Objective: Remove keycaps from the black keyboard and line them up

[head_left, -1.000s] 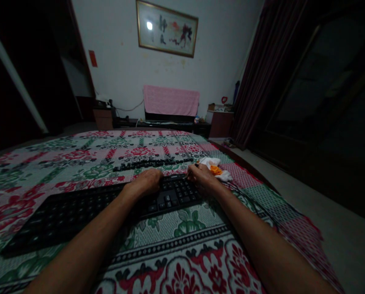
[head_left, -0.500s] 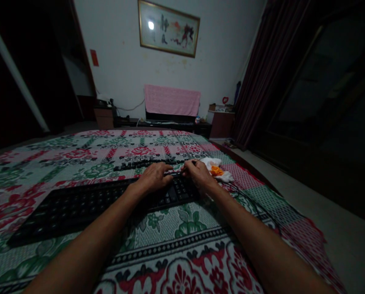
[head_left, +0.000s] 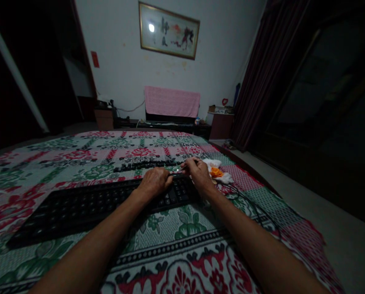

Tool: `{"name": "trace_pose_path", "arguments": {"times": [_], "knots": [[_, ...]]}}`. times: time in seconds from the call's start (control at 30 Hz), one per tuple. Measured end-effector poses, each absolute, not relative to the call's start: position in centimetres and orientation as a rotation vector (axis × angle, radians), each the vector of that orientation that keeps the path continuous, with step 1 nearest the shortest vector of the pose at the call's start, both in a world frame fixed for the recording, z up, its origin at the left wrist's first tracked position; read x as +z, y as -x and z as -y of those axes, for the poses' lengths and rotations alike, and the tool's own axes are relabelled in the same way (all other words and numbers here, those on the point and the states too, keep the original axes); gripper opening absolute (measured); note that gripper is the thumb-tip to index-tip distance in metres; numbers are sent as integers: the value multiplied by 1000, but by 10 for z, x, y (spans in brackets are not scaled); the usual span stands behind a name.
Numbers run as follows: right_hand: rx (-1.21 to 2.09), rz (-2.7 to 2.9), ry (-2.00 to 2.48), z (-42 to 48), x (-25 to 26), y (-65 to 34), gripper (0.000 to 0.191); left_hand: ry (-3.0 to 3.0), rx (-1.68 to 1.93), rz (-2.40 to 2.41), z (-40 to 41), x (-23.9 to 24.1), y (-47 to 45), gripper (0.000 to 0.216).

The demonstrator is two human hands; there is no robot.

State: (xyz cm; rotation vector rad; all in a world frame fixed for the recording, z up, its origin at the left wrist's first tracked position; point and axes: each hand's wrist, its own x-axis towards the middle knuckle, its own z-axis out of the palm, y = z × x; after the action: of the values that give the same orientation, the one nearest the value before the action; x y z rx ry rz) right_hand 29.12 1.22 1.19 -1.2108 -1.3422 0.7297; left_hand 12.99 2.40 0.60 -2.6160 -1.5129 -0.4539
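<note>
Red-and-green floral cloth (head_left: 139,152) is bearing a long black keyboard (head_left: 78,208); left hand (head_left: 154,179) is resting there, fingers curled, hold unclear; right hand (head_left: 199,174) is pinching a slim object (head_left: 179,169).

The scene comes from 1 camera worn on the person's head, looking forward and down over the left forearm (head_left: 96,247) and right forearm (head_left: 255,241), which are nearest the lens. The left hand (head_left: 154,179) and right hand (head_left: 198,173) are a little farther off, around the middle, beyond the near edge of the keyboard (head_left: 78,204). The view is wide, running along the patterned cover (head_left: 60,155) to the far wall (head_left: 115,61) and up to a framed picture (head_left: 170,30); a dark curtain (head_left: 269,61) stands at right.
</note>
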Motion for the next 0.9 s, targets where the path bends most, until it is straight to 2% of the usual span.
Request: {"name": "trace_pose_path", "arguments": {"times": [0.33, 0.6, 0.9], "knots": [[91, 2032, 1013, -15, -6, -299, 18, 2906, -985, 1489, -33, 3, -126, 29], [-21, 2217, 1023, -12, -5, -302, 27, 3267, -1370, 1614, -40, -1, -124, 30], [41, 2161, 1019, -8, -2, -296, 30, 3336, -1531, 1890, -33, 11, -120, 31]]}}
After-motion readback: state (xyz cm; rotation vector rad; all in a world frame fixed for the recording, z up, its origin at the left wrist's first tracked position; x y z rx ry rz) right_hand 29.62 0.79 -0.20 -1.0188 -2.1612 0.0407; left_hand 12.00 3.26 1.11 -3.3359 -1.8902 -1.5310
